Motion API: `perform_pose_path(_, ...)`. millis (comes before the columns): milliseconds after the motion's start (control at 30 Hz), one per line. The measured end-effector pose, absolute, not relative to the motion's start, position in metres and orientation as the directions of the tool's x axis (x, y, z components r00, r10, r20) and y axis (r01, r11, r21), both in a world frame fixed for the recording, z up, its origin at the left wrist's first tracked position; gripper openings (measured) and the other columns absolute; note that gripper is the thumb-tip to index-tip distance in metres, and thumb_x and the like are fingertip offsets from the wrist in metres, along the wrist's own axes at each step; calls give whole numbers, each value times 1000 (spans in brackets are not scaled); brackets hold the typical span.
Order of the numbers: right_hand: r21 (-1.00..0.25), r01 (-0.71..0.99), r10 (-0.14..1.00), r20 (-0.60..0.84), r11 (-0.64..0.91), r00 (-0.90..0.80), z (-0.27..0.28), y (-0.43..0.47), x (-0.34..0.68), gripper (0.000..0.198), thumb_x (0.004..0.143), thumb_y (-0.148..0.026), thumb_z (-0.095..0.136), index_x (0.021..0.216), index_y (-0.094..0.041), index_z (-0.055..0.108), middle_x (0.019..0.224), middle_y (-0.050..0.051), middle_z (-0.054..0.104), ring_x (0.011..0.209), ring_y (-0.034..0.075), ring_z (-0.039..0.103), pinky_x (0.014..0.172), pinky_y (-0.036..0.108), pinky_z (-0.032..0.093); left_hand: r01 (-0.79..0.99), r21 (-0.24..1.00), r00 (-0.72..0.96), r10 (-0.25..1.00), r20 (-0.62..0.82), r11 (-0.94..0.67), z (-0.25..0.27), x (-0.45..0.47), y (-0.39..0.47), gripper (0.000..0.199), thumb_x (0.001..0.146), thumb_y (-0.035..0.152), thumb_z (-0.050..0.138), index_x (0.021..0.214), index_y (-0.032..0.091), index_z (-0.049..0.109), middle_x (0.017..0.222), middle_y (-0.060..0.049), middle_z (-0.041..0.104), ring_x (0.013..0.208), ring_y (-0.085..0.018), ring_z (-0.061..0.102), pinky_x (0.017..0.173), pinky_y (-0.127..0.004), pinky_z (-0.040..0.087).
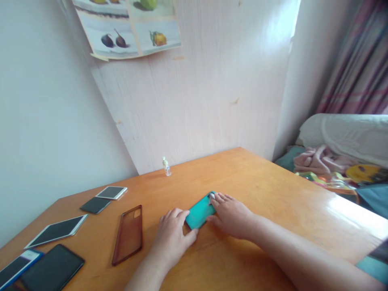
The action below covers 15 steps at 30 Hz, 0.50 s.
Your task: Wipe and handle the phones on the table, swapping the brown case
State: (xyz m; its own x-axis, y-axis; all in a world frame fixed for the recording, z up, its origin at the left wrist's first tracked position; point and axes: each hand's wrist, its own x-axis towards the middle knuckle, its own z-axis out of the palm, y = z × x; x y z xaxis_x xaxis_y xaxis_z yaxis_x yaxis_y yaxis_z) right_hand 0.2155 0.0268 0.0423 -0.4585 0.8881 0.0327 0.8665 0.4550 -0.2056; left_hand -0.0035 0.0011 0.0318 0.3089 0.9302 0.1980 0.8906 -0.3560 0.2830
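Observation:
A teal phone [199,213] lies back side up on the wooden table, its dark camera area at the upper right corner. My left hand [172,234] steadies its near left end between thumb and index finger. Over the far right end, my right hand [232,214] presses a small white piece [211,197], like a tissue or cloth, against the camera corner. The fingers of that hand partly cover the phone and the white piece. Left of my left hand rests a translucent brown phone case [129,235], touched by neither hand.
Toward the left lie a white phone [111,192], a dark phone [95,205], a white tablet-like device [57,230], a blue-edged phone [18,266] and a black device [53,268]. A small clear spray bottle [166,167] stands near the wall.

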Motion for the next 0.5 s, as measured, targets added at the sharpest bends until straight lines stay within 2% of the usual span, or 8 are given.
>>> perform_pose_path(100, -193, 890, 910, 45, 414, -413, 45, 34, 221, 70, 92, -54, 42, 139, -1, 47, 143, 27, 44, 135, 37, 39, 112, 50, 31, 905, 222, 323, 925, 198, -363, 35, 0, 0, 29, 80, 34, 61, 108, 25, 65, 107, -6, 67, 102, -25, 59, 90, -37, 41)
perform_pose_path(233, -258, 743, 782, 99, 617, -615, 44, 13, 208, 73, 90, -56, 45, 142, -4, 43, 146, 23, 42, 137, 34, 37, 114, 45, 30, 903, 169, 359, 910, 207, -394, 37, 3, -1, 21, 81, 31, 60, 101, 26, 67, 107, -5, 70, 99, -25, 61, 89, -38, 41)
perform_pose_path(333, -268, 645, 690, 133, 716, -711, 42, 4, 199, 68, 92, -56, 42, 140, -8, 46, 142, 19, 49, 133, 31, 43, 112, 42, 33, 897, 145, 383, 898, 215, -417, 36, 0, 1, 20, 82, 32, 58, 100, 26, 67, 105, -5, 71, 97, -26, 63, 87, -38, 42)
perform_pose_path(400, -232, 707, 742, 132, 668, -658, 43, 12, 200, 61, 93, -52, 41, 135, -8, 52, 137, 20, 54, 129, 31, 48, 109, 42, 37, 895, 130, 394, 894, 215, -426, 33, -4, 4, 19, 83, 31, 57, 99, 26, 67, 105, -5, 72, 95, -26, 64, 86, -39, 43)
perform_pose_path(500, -142, 863, 874, 103, 485, -474, 47, 33, 212, 49, 94, -42, 42, 124, -8, 59, 128, 21, 60, 121, 32, 55, 101, 43, 42, 893, 110, 405, 887, 223, -435, 29, -9, 8, 19, 83, 33, 56, 97, 26, 67, 104, -4, 72, 93, -26, 65, 85, -39, 44)
